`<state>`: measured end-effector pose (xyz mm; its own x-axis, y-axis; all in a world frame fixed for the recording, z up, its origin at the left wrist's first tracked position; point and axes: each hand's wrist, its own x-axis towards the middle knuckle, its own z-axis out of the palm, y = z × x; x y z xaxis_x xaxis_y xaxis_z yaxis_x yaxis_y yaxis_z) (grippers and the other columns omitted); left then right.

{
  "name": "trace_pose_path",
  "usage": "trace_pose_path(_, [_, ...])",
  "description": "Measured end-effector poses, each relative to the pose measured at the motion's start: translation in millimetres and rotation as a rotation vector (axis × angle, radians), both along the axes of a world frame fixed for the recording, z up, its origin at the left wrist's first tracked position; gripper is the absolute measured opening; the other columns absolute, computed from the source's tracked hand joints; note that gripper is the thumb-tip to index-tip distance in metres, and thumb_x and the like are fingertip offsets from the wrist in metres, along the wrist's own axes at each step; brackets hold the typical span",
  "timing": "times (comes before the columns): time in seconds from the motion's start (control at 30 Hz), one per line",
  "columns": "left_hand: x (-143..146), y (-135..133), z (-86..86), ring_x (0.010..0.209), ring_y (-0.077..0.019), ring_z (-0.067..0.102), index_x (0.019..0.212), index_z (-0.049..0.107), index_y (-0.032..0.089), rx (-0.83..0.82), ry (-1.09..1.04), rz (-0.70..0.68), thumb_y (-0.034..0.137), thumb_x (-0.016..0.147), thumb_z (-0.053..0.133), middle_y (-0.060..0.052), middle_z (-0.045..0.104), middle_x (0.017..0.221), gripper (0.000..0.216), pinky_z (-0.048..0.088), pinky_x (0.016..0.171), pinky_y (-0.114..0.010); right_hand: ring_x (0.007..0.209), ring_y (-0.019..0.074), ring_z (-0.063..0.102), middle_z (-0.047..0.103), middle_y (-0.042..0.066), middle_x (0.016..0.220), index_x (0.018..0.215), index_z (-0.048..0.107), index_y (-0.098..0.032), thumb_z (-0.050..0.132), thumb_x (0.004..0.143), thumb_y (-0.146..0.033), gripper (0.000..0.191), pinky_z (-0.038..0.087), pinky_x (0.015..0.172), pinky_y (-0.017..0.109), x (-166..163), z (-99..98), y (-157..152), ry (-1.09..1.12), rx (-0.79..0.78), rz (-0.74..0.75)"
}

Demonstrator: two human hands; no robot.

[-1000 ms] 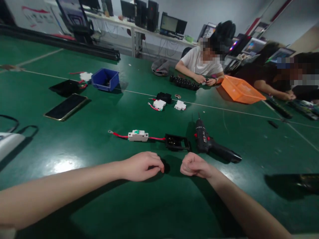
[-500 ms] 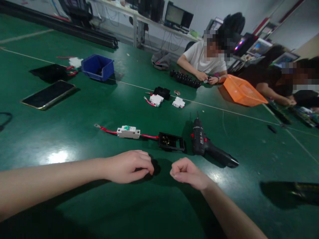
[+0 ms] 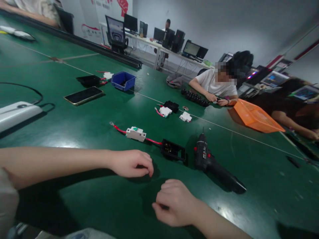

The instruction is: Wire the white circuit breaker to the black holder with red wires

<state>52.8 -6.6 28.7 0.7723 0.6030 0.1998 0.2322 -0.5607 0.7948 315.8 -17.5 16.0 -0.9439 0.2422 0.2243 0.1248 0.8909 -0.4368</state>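
Note:
My left hand [image 3: 133, 164] rests on the green tabletop, fingers curled in and nothing visible in it. Nearer to me, my right hand [image 3: 175, 204] is bent into a loose fist; no object shows in it. Just beyond the left hand lies a white circuit breaker [image 3: 136, 134] with a green switch. One red wire [image 3: 119, 129] runs from it to a ring terminal, and another joins it to a black plastic housing [image 3: 165, 153] with brass-coloured parts inside. To the right of the housing, a black cordless drill [image 3: 203, 156] lies on its side.
Further back are a second breaker [image 3: 165, 112], another white breaker [image 3: 185, 117], a blue bin [image 3: 124, 84], a phone [image 3: 84, 95] and an orange basket [image 3: 259, 118]. A white device [image 3: 20, 114] lies at left. A co-worker [image 3: 214, 86] sits across the table.
The camera view has swung left and tilted up. My right hand has drawn back toward me, away from the housing. My left hand stays curled on the table.

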Motion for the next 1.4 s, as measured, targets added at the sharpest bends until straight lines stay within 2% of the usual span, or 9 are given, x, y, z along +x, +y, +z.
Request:
trace_pose_path(0.13, [-0.4, -1.4, -0.9, 0.089, -0.0162, 0.066, 0.102, 0.075, 0.020, 0.021, -0.028, 0.007, 0.023, 0.098, 0.055, -0.008, 0.074, 0.093, 0.020, 0.050, 0.084, -0.025, 0.047, 0.0124, 0.047, 0.052, -0.004, 0.048, 0.059, 0.050, -0.023, 0.059, 0.085, -0.025, 0.027, 0.030, 0.055, 0.030, -1.9, 4.2, -1.2, -0.059, 0.054, -0.019])
trace_pose_path(0.37, [-1.2, -3.3, -6.8, 0.094, -0.0176, 0.067, 0.103, 0.074, 0.020, 0.084, -0.026, -0.016, 0.019, 0.096, 0.055, -0.009, 0.074, 0.097, 0.021, 0.050, 0.089, -0.026, 0.045, 0.0111, 0.047, 0.053, -0.004, 0.049, 0.062, 0.053, -0.022, 0.057, 0.087, -0.024, 0.025, 0.030, 0.054, 0.027, -7.7, 7.9, -1.2, -0.081, 0.030, -0.038])
trace_pose_path(0.6, [-1.1, -4.6, -6.2, 0.087, -0.0178, 0.068, 0.096, 0.076, 0.022, 0.062, -0.083, 0.016, 0.025, 0.092, 0.063, -0.007, 0.074, 0.091, 0.014, 0.052, 0.085, -0.026, 0.048, 0.0114, 0.048, 0.054, -0.003, 0.052, 0.063, 0.053, -0.022, 0.056, 0.089, -0.024, 0.026, 0.031, 0.056, 0.028, -6.2, 6.9, -0.8, -0.111, 0.029, -0.023])
trace_pose_path(0.87, [-3.0, -3.5, -4.3, 0.093, -0.0178, 0.067, 0.101, 0.073, 0.022, 0.095, -0.007, -0.032, 0.015, 0.094, 0.054, -0.007, 0.073, 0.096, 0.021, 0.050, 0.089, -0.026, 0.047, 0.0112, 0.046, 0.052, -0.004, 0.051, 0.063, 0.052, -0.022, 0.057, 0.088, -0.023, 0.026, 0.030, 0.055, 0.028, -7.5, 9.1, -0.5, -0.094, -0.017, -0.031])
trace_pose_path(1.4, [-3.7, -4.8, -7.5, 0.089, -0.0174, 0.066, 0.097, 0.072, 0.022, 0.189, -0.022, -0.039, 0.011, 0.090, 0.057, -0.005, 0.073, 0.092, 0.020, 0.050, 0.086, -0.025, 0.046, 0.0101, 0.043, 0.047, -0.005, 0.049, 0.061, 0.048, -0.021, 0.056, 0.089, -0.023, 0.029, 0.029, 0.055, 0.028, -10.0, 9.5, -1.6, -0.095, 0.008, -0.058])
